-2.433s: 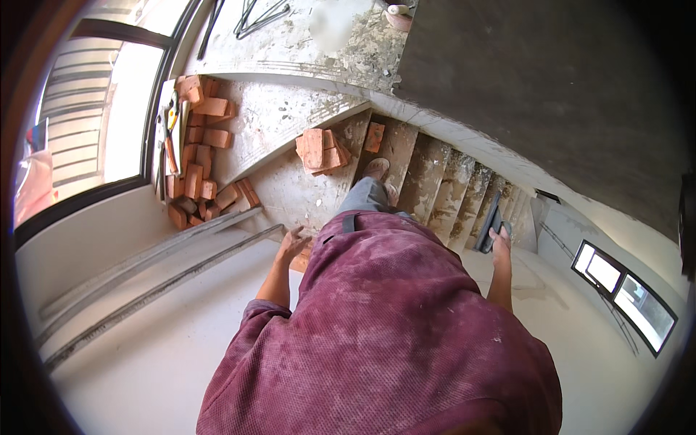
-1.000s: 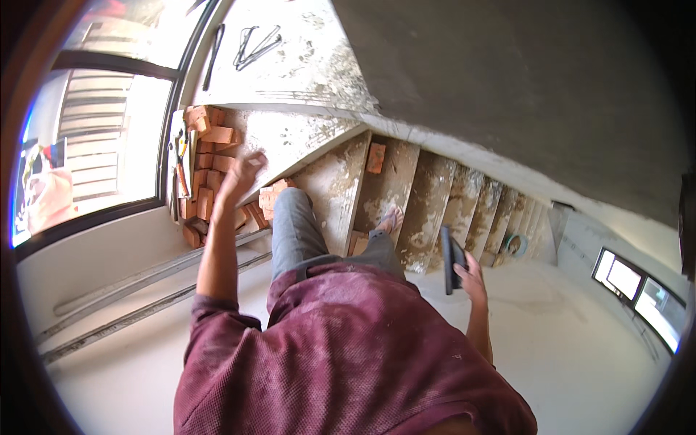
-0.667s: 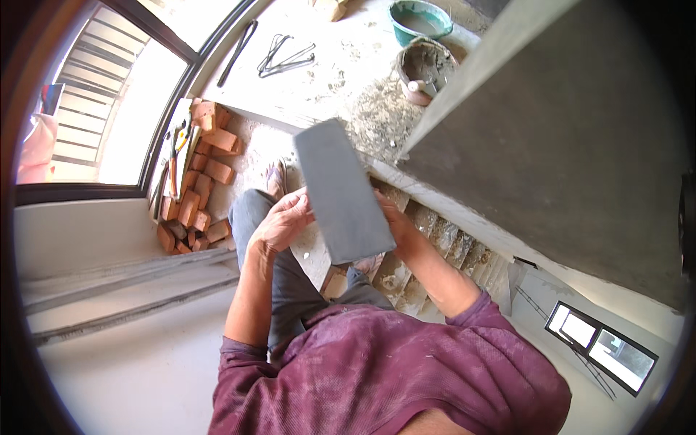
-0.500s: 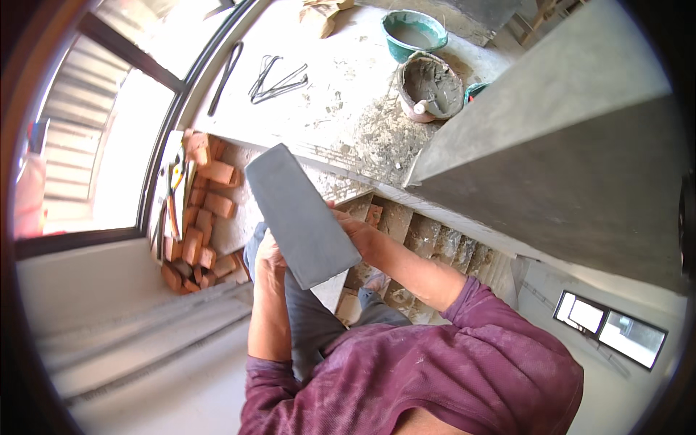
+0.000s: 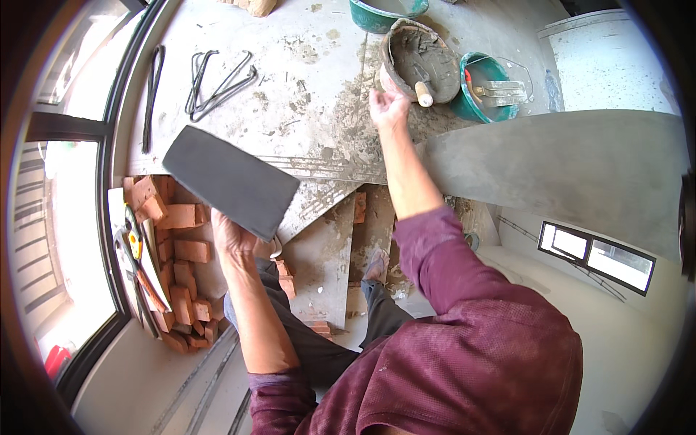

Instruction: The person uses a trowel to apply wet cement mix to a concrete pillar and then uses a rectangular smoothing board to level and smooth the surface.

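Note:
My left hand (image 5: 233,233) is closed at the lower side of a dark grey rectangular board (image 5: 232,177), holding it up at a tilt. Its grip is partly hidden behind the board. Stretched forward, my right hand (image 5: 390,109) is at the near left rim of a mortar-caked bucket (image 5: 391,54). Its fingers look apart, with nothing seen in them. Inside that bucket lies a trowel with a pale handle (image 5: 423,94), which sticks out over the rim just right of my right hand. Grey mortar (image 5: 435,65) coats the bucket's inside.
A green bucket (image 5: 471,109) holds a flat steel trowel (image 5: 500,93); another green tub (image 5: 373,18) stands behind. Bent black rods (image 5: 217,87) lie on the mortar-stained slab. Orange bricks (image 5: 185,250) and hand tools (image 5: 136,250) are by the window. Dirty steps (image 5: 373,239) lie below; a grey wall (image 5: 551,152) rises right.
My right hand has let go of the board and reached forward to the mortar bucket. The board, now in my left hand alone, has shifted left and turned. The view has shifted too.

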Demonstrator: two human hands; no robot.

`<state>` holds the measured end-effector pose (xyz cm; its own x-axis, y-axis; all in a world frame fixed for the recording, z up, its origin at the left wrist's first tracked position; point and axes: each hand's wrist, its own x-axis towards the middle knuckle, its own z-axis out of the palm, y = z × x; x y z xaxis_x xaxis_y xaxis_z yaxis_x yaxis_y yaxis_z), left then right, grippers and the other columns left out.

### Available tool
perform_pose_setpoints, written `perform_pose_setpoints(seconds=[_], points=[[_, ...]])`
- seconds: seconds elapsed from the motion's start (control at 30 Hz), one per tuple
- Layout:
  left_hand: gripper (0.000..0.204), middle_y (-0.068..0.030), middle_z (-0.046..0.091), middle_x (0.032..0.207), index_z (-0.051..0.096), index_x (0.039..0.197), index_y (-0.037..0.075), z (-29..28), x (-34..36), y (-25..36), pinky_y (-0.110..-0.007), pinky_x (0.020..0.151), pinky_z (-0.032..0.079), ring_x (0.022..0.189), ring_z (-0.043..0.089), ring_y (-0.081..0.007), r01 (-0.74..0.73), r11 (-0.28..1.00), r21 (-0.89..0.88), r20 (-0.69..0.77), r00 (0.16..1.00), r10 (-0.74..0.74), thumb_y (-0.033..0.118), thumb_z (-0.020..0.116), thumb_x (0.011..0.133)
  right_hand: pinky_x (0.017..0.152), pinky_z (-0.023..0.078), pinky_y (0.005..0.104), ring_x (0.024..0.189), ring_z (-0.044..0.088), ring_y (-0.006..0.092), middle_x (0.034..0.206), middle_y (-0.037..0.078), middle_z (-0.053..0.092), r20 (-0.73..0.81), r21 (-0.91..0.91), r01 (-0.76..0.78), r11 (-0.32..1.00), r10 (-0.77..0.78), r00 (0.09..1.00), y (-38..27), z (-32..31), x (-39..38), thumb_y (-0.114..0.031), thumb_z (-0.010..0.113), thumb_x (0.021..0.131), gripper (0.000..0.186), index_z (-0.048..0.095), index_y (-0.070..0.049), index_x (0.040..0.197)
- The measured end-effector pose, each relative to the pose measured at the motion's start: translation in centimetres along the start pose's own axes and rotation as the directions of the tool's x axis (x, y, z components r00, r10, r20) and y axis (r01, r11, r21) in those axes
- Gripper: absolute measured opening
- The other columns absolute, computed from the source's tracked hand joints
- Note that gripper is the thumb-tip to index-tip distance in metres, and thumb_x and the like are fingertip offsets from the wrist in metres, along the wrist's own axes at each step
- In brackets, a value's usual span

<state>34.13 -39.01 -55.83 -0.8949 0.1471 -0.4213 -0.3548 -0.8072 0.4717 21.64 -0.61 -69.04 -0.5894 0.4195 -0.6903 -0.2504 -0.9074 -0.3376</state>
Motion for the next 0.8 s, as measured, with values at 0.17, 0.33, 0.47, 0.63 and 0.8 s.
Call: perform_pose_setpoints(seconds=[0.17, 0.33, 0.47, 0.63, 0.8], points=[[0.033, -0.0118, 0.065, 0.116, 0.056, 0.124, 0.000, 0.5, 2.5, -1.3, -0.042, 0.091, 0.054, 0.105, 0.064, -0.0269, 0.022, 1.000, 0.013, 0.006, 1.000, -0.022, 0.020, 0.056, 0.097, 0.090, 0.053, 0.0442, 0.077, 0.059, 0.0226, 0.076, 0.008, 0.057, -0.025, 0.223, 0.062, 0.973, -0.058, 0.998, -0.4, 4.4, 5.5, -0.008, 0.048, 0.079, 0.011, 0.056, -0.002, 0.082], [0.034, -0.0133, 0.067, 0.108, 0.060, 0.116, -0.004, -0.5, 0.2, 0.1, -0.038, 0.083, 0.057, 0.095, 0.067, -0.0234, 0.044, 0.984, 0.173, 0.017, 0.999, -0.048, 0.017, 0.066, 0.090, 0.094, 0.050, 0.0450, 0.097, 0.055, 0.0217, 0.100, 0.009, 0.055, 0.081, 0.319, 0.150, 0.936, -0.184, 0.979, 3.9, 4.3, 4.1, -0.010, 0.050, 0.070, 0.028, 0.053, -0.005, 0.098], [0.034, -0.0163, 0.066, 0.111, 0.059, 0.118, -0.006, -1.9, -1.2, 0.5, -0.042, 0.087, 0.056, 0.100, 0.066, -0.0265, 0.072, 0.997, 0.041, 0.026, 0.997, -0.073, 0.018, 0.061, 0.094, 0.100, 0.046, 0.0465, 0.115, 0.047, 0.0208, 0.131, 0.008, 0.046, 0.149, 0.343, 0.128, 0.931, -0.188, 0.971, 6.2, 2.2, 2.3, -0.009, 0.049, 0.071, 0.030, 0.054, -0.007, 0.100], [0.034, -0.0184, 0.065, 0.114, 0.057, 0.119, -0.007, -3.7, -2.6, 0.3, -0.046, 0.091, 0.055, 0.102, 0.066, -0.0294, 0.075, 0.996, -0.048, 0.062, 0.995, -0.072, 0.018, 0.058, 0.096, 0.100, 0.044, 0.0530, 0.122, 0.044, 0.0266, 0.151, 0.005, 0.031, 0.260, 0.280, 0.020, 0.960, -0.096, 0.961, 11.4, -1.1, -4.3, -0.003, 0.041, 0.081, 0.033, 0.042, -0.012, 0.113], [0.036, -0.0218, 0.059, 0.127, 0.053, 0.125, -0.008, -4.4, -3.7, -0.2, -0.055, 0.107, 0.040, 0.119, 0.056, -0.0342, 0.104, 0.972, -0.209, 0.307, 0.951, -0.035, 0.016, 0.051, 0.099, 0.093, 0.049, 0.0465, 0.131, 0.040, 0.0332, 0.156, 0.009, 0.024, 0.399, 0.327, -0.367, 0.871, 0.224, 0.889, 14.1, -6.9, -11.2, -0.004, 0.039, 0.092, 0.053, 0.029, -0.014, 0.143]])
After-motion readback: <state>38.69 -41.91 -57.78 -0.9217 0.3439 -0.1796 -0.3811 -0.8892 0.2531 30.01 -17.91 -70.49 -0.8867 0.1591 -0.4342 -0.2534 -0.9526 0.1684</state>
